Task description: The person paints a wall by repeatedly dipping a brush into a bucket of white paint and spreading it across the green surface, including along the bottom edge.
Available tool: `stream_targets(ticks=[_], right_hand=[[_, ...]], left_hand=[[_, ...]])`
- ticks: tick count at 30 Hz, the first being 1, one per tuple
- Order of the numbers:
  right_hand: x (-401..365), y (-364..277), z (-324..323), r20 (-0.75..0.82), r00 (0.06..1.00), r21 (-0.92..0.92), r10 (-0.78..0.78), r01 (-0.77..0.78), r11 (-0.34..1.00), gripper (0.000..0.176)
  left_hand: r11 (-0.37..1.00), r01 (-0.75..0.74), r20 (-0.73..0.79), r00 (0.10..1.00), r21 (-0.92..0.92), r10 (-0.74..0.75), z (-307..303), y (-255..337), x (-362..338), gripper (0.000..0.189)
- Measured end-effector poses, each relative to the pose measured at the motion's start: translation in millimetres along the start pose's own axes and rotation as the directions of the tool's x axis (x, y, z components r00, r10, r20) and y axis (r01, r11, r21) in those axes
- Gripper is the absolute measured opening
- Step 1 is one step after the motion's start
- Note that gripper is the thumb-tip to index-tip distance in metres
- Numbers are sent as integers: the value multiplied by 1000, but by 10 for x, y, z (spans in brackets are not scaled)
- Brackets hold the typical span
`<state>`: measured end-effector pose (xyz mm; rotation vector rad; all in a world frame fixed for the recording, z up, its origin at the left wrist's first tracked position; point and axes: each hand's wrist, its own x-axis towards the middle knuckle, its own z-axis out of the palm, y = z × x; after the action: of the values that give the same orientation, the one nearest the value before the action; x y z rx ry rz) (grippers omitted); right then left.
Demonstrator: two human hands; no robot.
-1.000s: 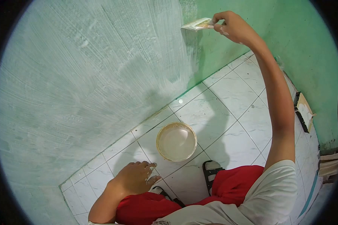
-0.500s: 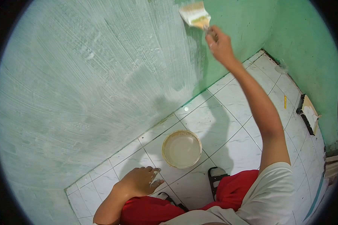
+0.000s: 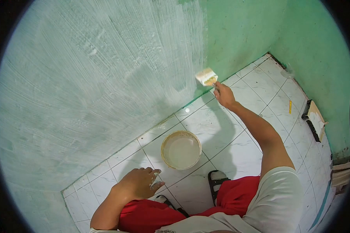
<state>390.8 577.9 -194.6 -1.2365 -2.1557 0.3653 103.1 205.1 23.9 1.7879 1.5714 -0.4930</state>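
Fingers of the right hand (image 3: pixel 224 96) grip the paintbrush (image 3: pixel 207 77) by its handle, just right of upper centre; its head extends up-left beyond them. Left hand (image 3: pixel 140 183), lower left, lies loosely spread near the bucket (image 3: pixel 181 150).

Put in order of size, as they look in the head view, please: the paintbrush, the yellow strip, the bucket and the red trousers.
Largest to smallest:
1. red trousers
2. bucket
3. paintbrush (visible part)
4. yellow strip
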Motion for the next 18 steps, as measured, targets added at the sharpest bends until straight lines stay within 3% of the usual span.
stream_targets(ticks=[1,3,10,12,16,18], right_hand=[[-68,31,-14,-2,1000,3,-3,3,1000,31],[-186,14,-63,142,982,-35,126,-123,992,33],[-299,-388,-407,267,951,123,155,-193,973,26],[-248,-678,-576,336,940,329,56,-173,928,19],[-108,-1367,-1028,489,866,370,-107,-95,924,17],[-96,-1744,-1213,649,736,355,-192,-69,932,19]], left_hand=[[1000,2,-14,1000,-8,-2,1,10,-14,60],[1000,2,-20,1000,-9,-2,0,37,-38,60],[1000,-25,-62,998,-1,25,52,-5,-81,59],[1000,-1,-51,999,-26,0,49,-42,-95,58],[999,-46,-94,994,6,47,127,-169,-91,58],[999,-32,-118,992,16,33,137,-209,-120,57]])
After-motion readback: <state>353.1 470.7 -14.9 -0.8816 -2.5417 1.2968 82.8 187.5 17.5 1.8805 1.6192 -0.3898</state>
